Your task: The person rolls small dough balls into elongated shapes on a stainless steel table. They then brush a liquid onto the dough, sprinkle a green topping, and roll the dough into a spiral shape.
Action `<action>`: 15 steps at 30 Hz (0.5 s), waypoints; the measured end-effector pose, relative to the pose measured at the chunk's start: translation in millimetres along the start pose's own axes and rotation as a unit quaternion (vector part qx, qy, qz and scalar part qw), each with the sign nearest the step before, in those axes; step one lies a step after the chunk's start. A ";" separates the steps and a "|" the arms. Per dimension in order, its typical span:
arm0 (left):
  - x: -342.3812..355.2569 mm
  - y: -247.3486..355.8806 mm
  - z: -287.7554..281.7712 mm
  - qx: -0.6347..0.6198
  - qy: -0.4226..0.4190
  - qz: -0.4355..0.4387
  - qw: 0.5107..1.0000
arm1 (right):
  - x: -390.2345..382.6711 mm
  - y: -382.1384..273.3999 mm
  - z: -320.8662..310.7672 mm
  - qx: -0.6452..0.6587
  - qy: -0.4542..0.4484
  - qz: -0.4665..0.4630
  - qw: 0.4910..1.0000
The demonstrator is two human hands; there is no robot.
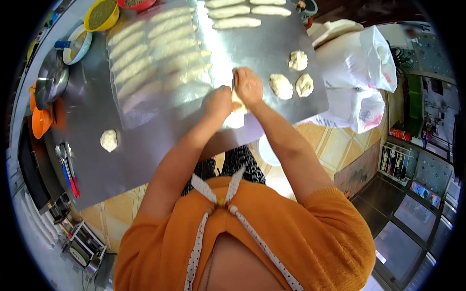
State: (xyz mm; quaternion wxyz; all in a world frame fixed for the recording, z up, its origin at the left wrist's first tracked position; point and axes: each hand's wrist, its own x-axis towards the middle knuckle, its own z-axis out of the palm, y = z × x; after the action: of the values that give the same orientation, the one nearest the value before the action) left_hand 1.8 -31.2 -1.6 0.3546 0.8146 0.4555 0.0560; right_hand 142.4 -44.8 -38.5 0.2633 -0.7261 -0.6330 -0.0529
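Holding dough piece (237, 102) right of the plastic sheet (151, 68).
Pinching it with curled left hand (219, 103) and right hand (248, 86).

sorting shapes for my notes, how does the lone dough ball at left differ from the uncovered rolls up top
The ball is compact and roundish; the rolls are long and slim. The ball sits alone; the rolls lie grouped, roughly parallel. Both are pale dough resting on the metal table.
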 end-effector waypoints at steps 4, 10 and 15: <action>1.2 -12.1 13.3 -0.223 -0.144 -0.179 0.947 | 0.1 -20.5 -30.9 0.310 -0.154 0.295 0.890; -21.2 -18.1 4.5 -0.164 -0.153 -0.091 0.970 | -36.4 -32.0 -16.8 0.033 -0.011 0.030 0.999; 11.6 -12.9 -11.7 0.005 0.023 0.036 0.999 | 14.9 -14.0 -3.9 0.108 -0.048 0.110 0.987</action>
State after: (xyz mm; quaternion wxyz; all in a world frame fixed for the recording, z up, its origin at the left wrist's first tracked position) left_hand -5.3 -11.6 -3.7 0.3379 0.8306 0.4343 0.0852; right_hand 133.1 -32.5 -24.7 0.3134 -0.7601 -0.5636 0.0800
